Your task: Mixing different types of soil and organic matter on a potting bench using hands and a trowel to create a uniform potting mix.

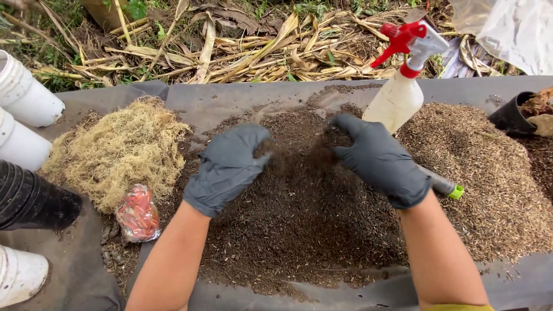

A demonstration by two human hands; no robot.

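Both of my hands wear dark grey gloves and hover over a pile of dark soil (299,230) spread on a grey sheet (80,270). My left hand (227,167) is cupped with soil at its fingertips. My right hand (377,158) pinches a clump of soil, and loose grains fall between the two hands. A spray bottle (400,95) with a red and white trigger head lies just behind my right hand.
A heap of pale dry fibre (121,150) lies to the left, with a small clear bag of red pieces (138,214) beside it. A mound of brown husks (489,173) sits to the right. White pots (23,92) and a black pot (31,198) line the left edge; another black pot (515,115) stands far right.
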